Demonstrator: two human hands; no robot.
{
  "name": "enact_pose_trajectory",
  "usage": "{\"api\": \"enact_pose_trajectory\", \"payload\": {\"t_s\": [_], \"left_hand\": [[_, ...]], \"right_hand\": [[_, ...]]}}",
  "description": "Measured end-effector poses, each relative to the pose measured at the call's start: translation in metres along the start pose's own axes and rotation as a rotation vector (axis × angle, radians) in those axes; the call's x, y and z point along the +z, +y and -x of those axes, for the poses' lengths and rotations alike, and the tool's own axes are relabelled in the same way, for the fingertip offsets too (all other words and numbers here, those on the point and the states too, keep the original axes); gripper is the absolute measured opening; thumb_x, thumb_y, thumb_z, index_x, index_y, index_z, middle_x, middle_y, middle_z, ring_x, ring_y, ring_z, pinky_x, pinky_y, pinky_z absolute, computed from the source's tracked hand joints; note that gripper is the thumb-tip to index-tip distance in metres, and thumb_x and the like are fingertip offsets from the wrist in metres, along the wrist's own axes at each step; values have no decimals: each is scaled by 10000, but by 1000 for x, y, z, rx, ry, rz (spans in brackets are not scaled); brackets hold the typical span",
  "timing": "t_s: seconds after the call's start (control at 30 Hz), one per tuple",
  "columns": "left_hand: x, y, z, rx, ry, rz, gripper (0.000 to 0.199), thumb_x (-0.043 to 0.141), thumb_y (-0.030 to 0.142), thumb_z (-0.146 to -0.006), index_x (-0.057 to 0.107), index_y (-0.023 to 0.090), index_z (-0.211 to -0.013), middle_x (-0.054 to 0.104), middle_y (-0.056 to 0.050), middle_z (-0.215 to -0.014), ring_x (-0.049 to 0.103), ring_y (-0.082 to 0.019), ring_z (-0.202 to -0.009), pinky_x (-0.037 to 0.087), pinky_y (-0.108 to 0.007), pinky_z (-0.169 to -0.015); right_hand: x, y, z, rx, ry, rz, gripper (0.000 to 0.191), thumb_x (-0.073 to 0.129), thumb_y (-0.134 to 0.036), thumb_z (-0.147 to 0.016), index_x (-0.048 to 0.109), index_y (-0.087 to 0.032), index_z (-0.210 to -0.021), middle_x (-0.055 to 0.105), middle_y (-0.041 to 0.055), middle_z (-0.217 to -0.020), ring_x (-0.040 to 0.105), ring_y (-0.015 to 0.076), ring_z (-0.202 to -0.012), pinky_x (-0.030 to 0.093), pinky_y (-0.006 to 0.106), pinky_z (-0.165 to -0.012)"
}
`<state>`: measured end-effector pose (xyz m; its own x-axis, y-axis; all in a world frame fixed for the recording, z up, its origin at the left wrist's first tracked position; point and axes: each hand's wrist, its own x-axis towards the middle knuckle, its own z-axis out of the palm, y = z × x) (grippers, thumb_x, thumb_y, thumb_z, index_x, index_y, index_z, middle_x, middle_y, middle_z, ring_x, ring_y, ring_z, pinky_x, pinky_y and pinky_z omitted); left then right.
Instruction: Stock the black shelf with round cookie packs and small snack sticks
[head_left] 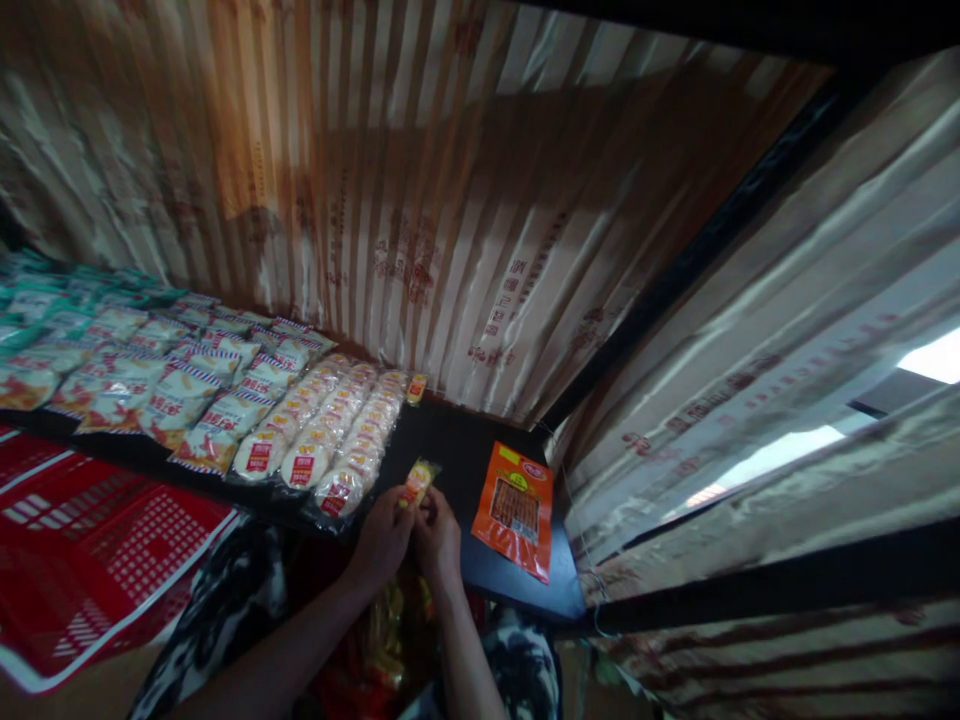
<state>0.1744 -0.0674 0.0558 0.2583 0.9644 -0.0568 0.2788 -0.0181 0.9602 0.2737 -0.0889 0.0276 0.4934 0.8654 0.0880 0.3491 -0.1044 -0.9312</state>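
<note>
A small yellow snack packet (419, 482) with red print is held up between both my hands over the front of the black shelf (442, 432). My left hand (384, 535) pinches its left side, and my right hand (439, 535) has its fingers closed at its lower right. Just left of my hands lie rows of round white crackers in clear wrappers (304, 465). Another small yellow-orange packet (416, 389) rests at the back of the shelf. To the right, an orange snack bag (514, 510) with a clear window lies flat.
White-and-orange snack bags (172, 400) and teal bags (67, 320) fill the shelf's left part. A red plastic basket (150, 535) stands below at the left. Striped printed sheeting (450, 200) hangs behind, and a dark frame bar (697, 250) slants at the right.
</note>
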Motion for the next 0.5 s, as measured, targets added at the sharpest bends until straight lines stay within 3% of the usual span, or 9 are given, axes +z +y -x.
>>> {"api": "enact_pose_trajectory", "payload": {"t_s": [0.5], "left_hand": [[20, -4, -40, -29, 69, -113, 442, 359, 253, -786, 489, 85, -1173, 475, -157, -1308, 391, -203, -1256, 257, -335, -1065]], "right_hand": [[13, 0, -43, -59, 70, 194, 296, 488, -206, -697, 643, -167, -947, 649, 49, -776, 592, 151, -669, 450, 237, -640]]}}
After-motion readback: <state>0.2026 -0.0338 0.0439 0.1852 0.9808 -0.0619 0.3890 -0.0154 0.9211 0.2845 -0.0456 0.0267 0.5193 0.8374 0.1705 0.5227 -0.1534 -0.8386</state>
